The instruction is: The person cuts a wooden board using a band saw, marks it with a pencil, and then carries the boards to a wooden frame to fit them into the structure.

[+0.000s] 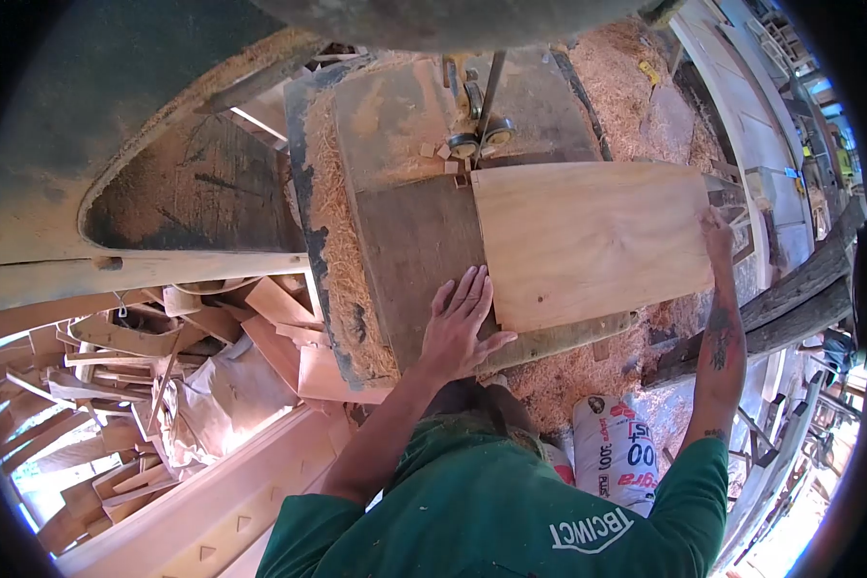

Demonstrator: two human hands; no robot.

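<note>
A wide, pale wooden board [592, 246] lies flat on the band saw's table [409, 255], its far left corner at the thin blade below the guide wheels [477, 135]. Stretched out flat with fingers apart, my left hand [460, 328] rests at the board's left edge, the thumb near its front left corner. At the opposite end, my right hand [716, 236] is closed on the board's right edge; some of its fingers are hidden. Small wood offcuts [436, 151] lie by the blade.
Sawdust [342, 241] borders the saw table. The large curved machine frame [164, 154] stands at left. Below it are piled wood scraps [164, 356]. A printed white sack [617, 448] stands near my body, and a thick timber [780, 299] is on the right.
</note>
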